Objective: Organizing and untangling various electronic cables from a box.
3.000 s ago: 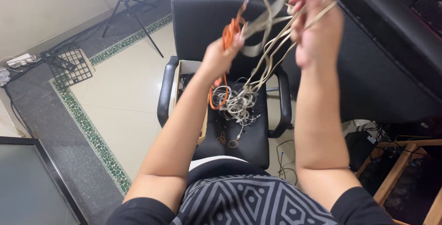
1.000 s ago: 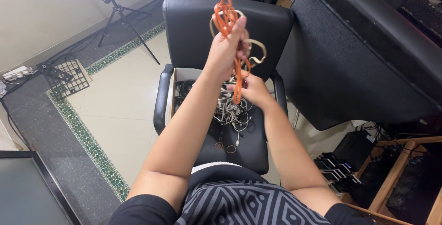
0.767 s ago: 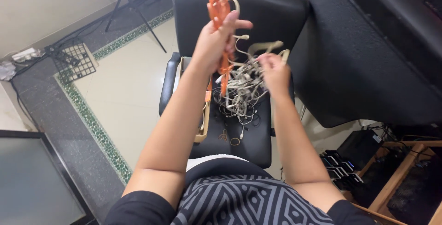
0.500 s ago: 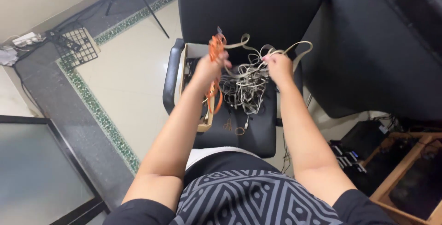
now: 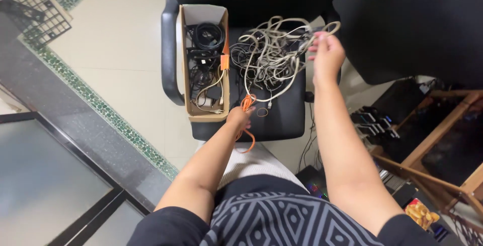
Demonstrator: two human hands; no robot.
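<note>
On the black chair seat (image 5: 282, 117), an orange cable (image 5: 246, 106) is gripped in the closed left hand (image 5: 238, 118) beside the cardboard box (image 5: 187, 50), while a beige cable tangle (image 5: 269, 55) is pinched by the right hand (image 5: 327, 57).

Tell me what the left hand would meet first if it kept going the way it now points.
Likely the black chair seat right ahead of it. The left hand, gripping an orange cable, points up the picture beside the cardboard box; beyond lies the beige cable tangle. Depth is unclear from one view.
</note>
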